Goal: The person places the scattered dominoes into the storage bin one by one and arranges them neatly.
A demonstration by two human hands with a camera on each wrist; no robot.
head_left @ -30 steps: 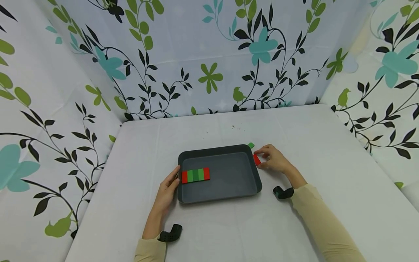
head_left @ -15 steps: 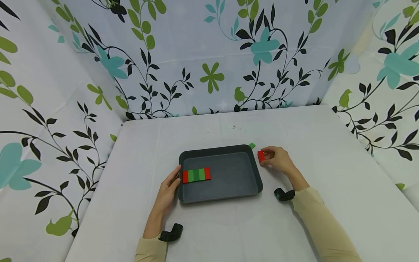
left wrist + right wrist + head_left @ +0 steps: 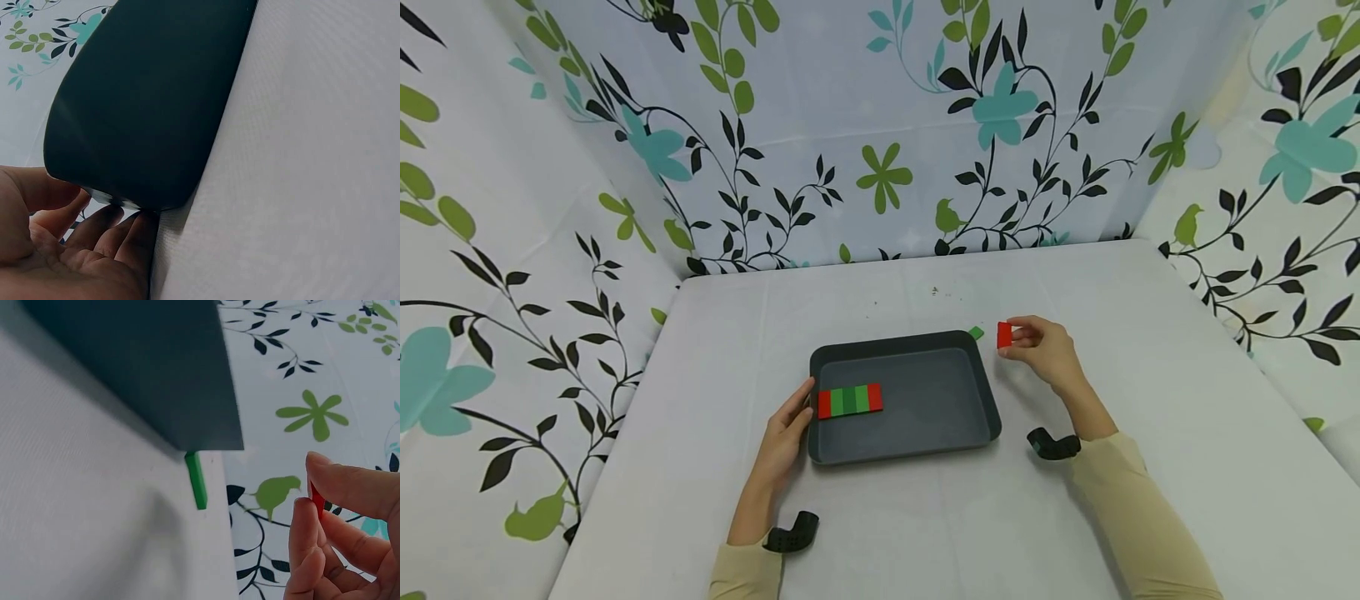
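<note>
A dark grey rectangular tray sits on the white table. In its left part lies a row of flat blocks, red at both ends with greens between. My left hand holds the tray's left side, its thumb at the rim and fingers against the outer wall in the left wrist view. My right hand is raised to the right of the tray's far right corner, pinching a small red block between thumb and fingertips. A green block lies on the table by that corner, partly hidden by the tray.
The white table spreads around the tray. A patterned cloth with leaves and flowers hangs behind and at both sides. A dark wrist camera sits on the left wrist and a similar device on the right.
My right hand has lifted the red block from beside the tray's right edge and moved it up and slightly right, turning it upright. The left hand and tray stay put.
</note>
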